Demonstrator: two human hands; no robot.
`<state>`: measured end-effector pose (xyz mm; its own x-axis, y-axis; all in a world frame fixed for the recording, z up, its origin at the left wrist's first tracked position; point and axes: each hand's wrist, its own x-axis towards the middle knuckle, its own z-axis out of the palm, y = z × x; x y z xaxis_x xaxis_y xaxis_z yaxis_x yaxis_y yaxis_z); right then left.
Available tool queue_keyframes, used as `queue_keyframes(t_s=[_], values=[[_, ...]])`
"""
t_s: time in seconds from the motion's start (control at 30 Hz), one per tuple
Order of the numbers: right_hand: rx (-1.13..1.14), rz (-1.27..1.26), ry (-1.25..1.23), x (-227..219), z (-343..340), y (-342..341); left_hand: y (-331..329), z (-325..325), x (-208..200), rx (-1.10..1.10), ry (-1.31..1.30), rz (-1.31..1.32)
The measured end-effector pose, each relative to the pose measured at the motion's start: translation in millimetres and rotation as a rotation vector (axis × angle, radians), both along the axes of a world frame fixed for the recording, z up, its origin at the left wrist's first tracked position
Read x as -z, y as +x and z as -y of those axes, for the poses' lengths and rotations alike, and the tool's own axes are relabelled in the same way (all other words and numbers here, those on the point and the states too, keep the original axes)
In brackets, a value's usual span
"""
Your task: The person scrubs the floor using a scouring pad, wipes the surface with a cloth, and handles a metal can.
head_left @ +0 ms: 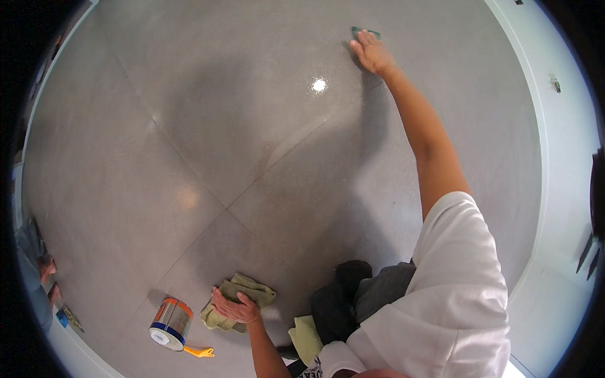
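My right arm reaches far forward over the grey tiled floor [246,132]. At its end, my right hand [375,58] presses down on a flat green pad [365,30], whose far edge shows beyond the fingers. Close to my body, my left hand [239,310] lies flat with fingers stretched on a folded olive-green cloth [251,291]. Left of that cloth is a metal can [175,318] with an orange and blue label. A yellow-handled tool [200,352] lies beside the can's base; its other end is hidden.
A second, paler cloth [306,339] is by my dark-clothed leg [331,309]. At the far left edge, another person [31,258] is partly in view, near a small patterned cloth [74,319]. White walls [561,157] border the floor. Thin joint lines cross the glossy tiles.
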<state>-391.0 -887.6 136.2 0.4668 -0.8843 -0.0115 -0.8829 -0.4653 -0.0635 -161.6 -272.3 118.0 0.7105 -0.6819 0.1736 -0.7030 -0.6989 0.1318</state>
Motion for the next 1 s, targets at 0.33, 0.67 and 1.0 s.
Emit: queue_keyframes(t_s=[0.33, 0.67, 1.0], values=[[0.165, -0.031, -0.096, -2, -5, 3, -1, 3, -1, -0.006, -0.01, -0.026], [0.212, 0.074, 0.032, -4, -10, -39, 0, -1, 3, 0.004, -0.006, -0.002], [0.131, 0.097, 0.022, 2, -56, -107, 2, -7, 6, -0.008, 0.038, -0.002]])
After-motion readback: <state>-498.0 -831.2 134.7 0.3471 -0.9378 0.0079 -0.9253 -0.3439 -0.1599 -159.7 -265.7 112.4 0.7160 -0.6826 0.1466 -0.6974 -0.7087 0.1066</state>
